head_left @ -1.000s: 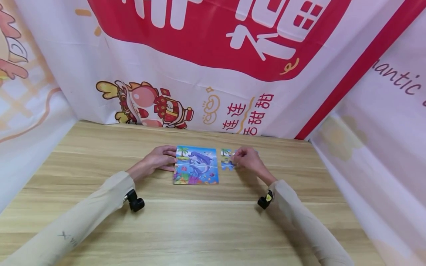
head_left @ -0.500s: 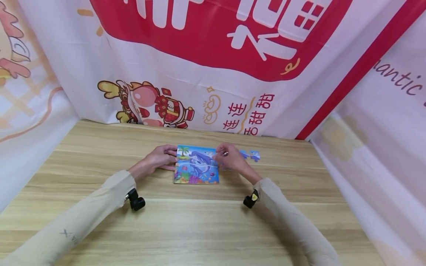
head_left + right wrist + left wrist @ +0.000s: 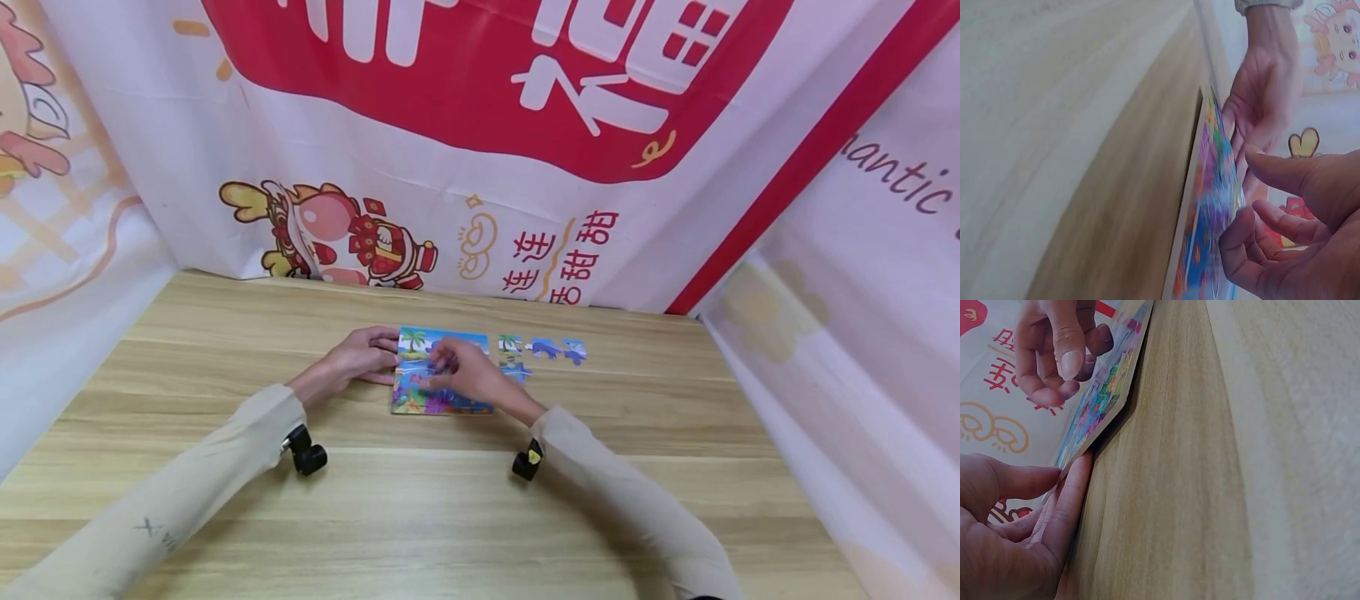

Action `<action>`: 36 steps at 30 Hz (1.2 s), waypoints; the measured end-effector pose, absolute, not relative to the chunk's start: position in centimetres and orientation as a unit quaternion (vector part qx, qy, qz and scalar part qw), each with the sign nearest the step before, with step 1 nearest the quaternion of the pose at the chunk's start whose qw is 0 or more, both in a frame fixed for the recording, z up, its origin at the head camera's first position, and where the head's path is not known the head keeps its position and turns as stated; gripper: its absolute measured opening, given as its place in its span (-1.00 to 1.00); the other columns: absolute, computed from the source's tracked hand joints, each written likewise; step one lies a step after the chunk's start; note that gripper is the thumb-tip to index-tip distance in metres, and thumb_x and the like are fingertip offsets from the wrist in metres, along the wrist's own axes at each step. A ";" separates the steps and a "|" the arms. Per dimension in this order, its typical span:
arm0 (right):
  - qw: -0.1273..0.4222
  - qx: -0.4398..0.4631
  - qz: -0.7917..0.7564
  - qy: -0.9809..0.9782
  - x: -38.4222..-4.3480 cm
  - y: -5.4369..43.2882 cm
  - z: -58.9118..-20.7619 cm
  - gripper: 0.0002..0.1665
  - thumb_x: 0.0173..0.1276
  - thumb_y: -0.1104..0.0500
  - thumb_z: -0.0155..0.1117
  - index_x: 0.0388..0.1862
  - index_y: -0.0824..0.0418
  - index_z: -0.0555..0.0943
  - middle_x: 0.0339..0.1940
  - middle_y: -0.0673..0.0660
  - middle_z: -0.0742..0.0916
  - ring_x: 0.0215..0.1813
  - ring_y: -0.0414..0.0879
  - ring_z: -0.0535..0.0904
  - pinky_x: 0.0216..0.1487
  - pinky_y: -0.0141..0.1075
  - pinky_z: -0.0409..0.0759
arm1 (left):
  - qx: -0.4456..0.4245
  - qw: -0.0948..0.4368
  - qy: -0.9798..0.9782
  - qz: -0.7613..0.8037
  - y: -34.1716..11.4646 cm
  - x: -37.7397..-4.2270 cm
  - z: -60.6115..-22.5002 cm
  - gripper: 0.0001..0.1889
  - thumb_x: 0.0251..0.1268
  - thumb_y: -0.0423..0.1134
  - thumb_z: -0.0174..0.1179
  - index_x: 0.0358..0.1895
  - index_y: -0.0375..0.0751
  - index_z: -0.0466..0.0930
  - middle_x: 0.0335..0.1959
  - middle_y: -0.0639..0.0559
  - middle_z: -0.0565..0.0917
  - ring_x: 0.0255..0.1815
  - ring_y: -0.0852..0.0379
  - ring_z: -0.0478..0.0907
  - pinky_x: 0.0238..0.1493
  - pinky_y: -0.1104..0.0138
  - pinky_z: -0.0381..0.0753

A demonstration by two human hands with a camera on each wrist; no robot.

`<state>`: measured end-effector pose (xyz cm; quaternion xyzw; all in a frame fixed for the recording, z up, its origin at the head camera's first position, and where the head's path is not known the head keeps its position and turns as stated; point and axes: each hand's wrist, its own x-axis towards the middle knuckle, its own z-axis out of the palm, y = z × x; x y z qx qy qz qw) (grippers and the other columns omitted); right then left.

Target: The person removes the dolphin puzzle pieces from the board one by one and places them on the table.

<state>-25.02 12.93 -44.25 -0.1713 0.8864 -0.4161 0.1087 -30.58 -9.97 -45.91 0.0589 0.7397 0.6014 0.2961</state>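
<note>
A square jigsaw board (image 3: 415,375) with a bright sea picture lies near the back of the table. My left hand (image 3: 358,354) grips its left edge; in the left wrist view the thumb (image 3: 1029,481) is on the upper side and the fingers are along the edge. My right hand (image 3: 474,372) hovers over the middle of the board and covers much of the dolphin picture. Its thumb (image 3: 1279,172) and bent fingers stand apart in the right wrist view, nothing showing between them. Several loose jigsaw pieces (image 3: 545,348) lie just right of the board.
The wood-grain table (image 3: 450,500) spreads in front of the board. Behind it hangs a printed cloth (image 3: 420,133) in white and red, with more cloth walls at both sides. A small black wrist camera (image 3: 306,454) sits on each arm.
My right hand has moved left from the loose pieces, past the board's right edge, to over its middle. The pieces it covered show again. The left hand stays at the board's left edge.
</note>
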 end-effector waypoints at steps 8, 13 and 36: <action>0.105 -0.196 -0.391 0.893 -24.7 11.3 -44.3 -0.58 0.34 0.15 0.56 0.05 0.31 0.62 -0.09 0.23 0.68 -0.20 -0.12 0.52 -0.22 -0.43 0.56 | 0.058 0.293 0.743 0.599 -10.0 -30.5 -45.9 -0.33 0.51 -0.48 0.11 0.62 -0.35 0.15 0.31 -0.29 0.41 -0.02 0.04 0.66 -0.02 0.24 0.86; 0.098 -0.205 -0.374 0.899 -24.7 11.2 -44.4 -0.55 0.30 0.14 0.59 0.05 0.30 0.63 -0.11 0.22 0.68 -0.15 -0.03 0.55 -0.21 -0.41 0.55 | 0.063 0.292 0.741 0.601 -10.0 -30.6 -46.0 -0.32 0.51 -0.48 0.10 0.62 -0.37 0.12 0.33 -0.31 0.40 0.03 0.00 0.64 0.00 0.23 0.86; 0.082 -0.231 -0.372 0.895 -24.3 11.3 -45.0 -0.54 0.27 0.19 0.61 -0.01 0.33 0.57 -0.10 0.24 0.64 -0.10 0.05 0.58 -0.18 -0.48 0.54 | 0.056 0.294 0.749 0.592 -10.0 -30.5 -45.8 -0.32 0.51 -0.47 0.10 0.63 -0.34 0.12 0.36 -0.32 0.39 0.09 -0.06 0.63 0.00 0.25 0.86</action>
